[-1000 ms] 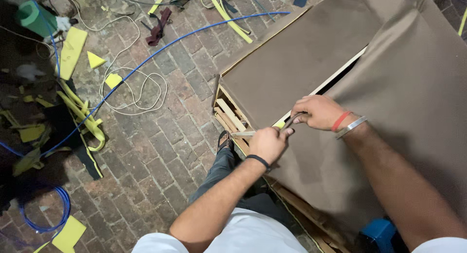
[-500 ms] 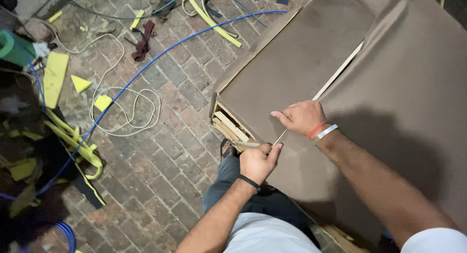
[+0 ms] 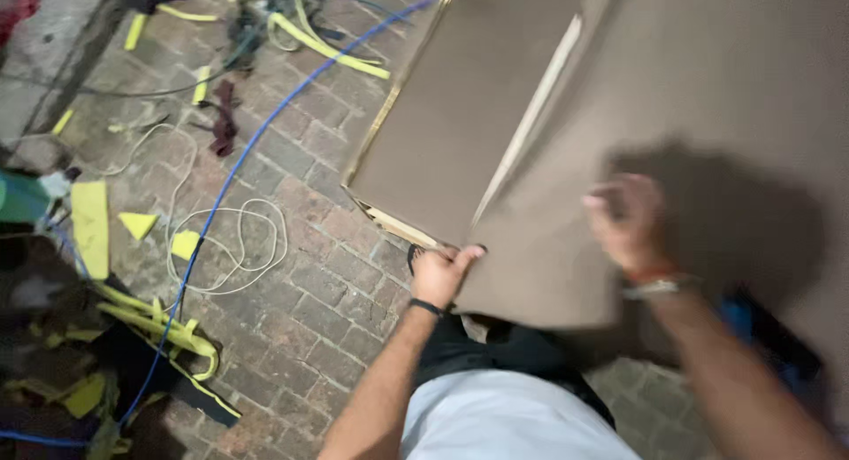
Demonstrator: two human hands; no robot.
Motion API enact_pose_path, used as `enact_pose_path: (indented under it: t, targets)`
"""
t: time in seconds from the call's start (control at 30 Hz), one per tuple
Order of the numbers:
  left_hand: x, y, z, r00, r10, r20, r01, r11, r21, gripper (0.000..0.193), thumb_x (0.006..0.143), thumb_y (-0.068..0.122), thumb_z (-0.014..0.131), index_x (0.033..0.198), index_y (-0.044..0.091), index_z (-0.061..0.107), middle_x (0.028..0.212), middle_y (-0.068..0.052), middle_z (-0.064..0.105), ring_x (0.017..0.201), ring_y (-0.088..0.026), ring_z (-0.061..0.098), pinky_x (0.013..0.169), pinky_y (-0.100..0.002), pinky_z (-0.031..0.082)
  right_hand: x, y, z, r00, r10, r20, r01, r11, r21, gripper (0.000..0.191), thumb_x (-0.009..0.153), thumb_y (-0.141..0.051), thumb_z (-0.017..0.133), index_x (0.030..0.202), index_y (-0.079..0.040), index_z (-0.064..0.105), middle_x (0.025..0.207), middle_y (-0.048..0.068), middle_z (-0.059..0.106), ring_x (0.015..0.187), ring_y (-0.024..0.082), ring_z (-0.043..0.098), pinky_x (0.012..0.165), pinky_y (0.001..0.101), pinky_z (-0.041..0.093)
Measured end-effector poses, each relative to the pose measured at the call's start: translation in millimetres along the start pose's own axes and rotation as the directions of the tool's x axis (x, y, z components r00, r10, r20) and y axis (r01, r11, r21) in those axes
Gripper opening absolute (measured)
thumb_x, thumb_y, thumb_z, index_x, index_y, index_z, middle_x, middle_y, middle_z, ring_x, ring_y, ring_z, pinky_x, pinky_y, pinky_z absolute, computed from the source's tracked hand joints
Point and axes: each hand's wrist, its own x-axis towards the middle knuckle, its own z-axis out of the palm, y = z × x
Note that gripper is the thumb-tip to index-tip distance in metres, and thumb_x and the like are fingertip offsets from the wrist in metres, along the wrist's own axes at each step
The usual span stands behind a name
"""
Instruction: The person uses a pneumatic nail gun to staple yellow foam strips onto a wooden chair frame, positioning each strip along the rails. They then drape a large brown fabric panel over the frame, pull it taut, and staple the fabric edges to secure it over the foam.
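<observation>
Lifted right hand (image 3: 630,219) blurs above brown sheet (image 3: 566,239), seam running upward-right.

Motion is blurring the right hand (image 3: 630,219), hiding its fingers and grip; the left hand (image 3: 439,272) is covering the brown sheet's (image 3: 672,115) corner, the sheet running off the frame

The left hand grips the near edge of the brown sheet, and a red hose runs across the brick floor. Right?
Not quite: in the head view the hose is blue, not red. The left hand does grip the near edge of the brown sheet, and the hose does cross the brick floor.
</observation>
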Motion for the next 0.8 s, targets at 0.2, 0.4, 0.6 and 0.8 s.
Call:
enact_pose_path:
  t: [0.2, 0.4, 0.6, 0.8]
  targets:
    - [-8, -4, 14, 0.996, 0.078, -0.045, -0.083, 0.991, -0.103, 0.051, 0.087, 0.046, 0.076, 0.067, 0.0, 0.07, 0.047, -0.004, 0.057, 0.046, -0.01, 0.048, 0.046, -0.033, 0.045, -232, 99, -169, 0.564, 0.763, 0.314, -0.652, 0.646, -0.398, 0.055, 0.079, -0.012, 0.079, 0.13, -0.003, 0.061, 0.124, 0.022, 0.065, 0.116, 0.039, 0.066, 0.1, 0.0488, 0.054]
    - [6, -8, 24, 0.99, 0.127, -0.069, -0.133, 0.986, -0.101, 0.057, 0.094, 0.043, 0.071, 0.06, -0.002, 0.062, 0.046, -0.006, 0.05, 0.046, -0.011, 0.042, 0.046, -0.036, 0.041, -262, 114, -150, 0.362, 0.833, 0.419, -0.635, 0.549, -0.544, 0.094, 0.078, -0.028, 0.084, 0.153, -0.007, 0.032, 0.146, 0.026, 0.052, 0.128, 0.041, 0.06, 0.109, 0.0495, 0.048]
    - [17, 4, 20, 0.964, 0.245, -0.103, -0.261, 0.946, -0.191, 0.044, 0.094, 0.037, 0.069, 0.069, 0.001, 0.065, 0.049, -0.005, 0.051, 0.047, -0.009, 0.048, 0.048, -0.033, 0.042, -117, 52, -117, 0.429, 0.778, 0.458, -0.559, 0.627, -0.542, 0.088, 0.08, -0.048, 0.083, 0.148, -0.006, 0.045, 0.114, 0.022, 0.074, 0.106, 0.034, 0.075, 0.094, 0.0443, 0.061]
    - [6, 11, 9, 0.959, 0.239, -0.154, -0.276, 0.913, -0.3, 0.047, 0.094, 0.032, 0.071, 0.061, -0.001, 0.06, 0.046, -0.005, 0.044, 0.045, -0.008, 0.038, 0.043, -0.034, 0.035, 41, -54, -64, 0.464, 0.548, 0.696, -0.715, 0.695, -0.071, 0.034, 0.082, -0.028, 0.084, 0.104, -0.005, 0.072, 0.074, 0.015, 0.076, 0.066, 0.025, 0.074, 0.067, 0.0401, 0.062]
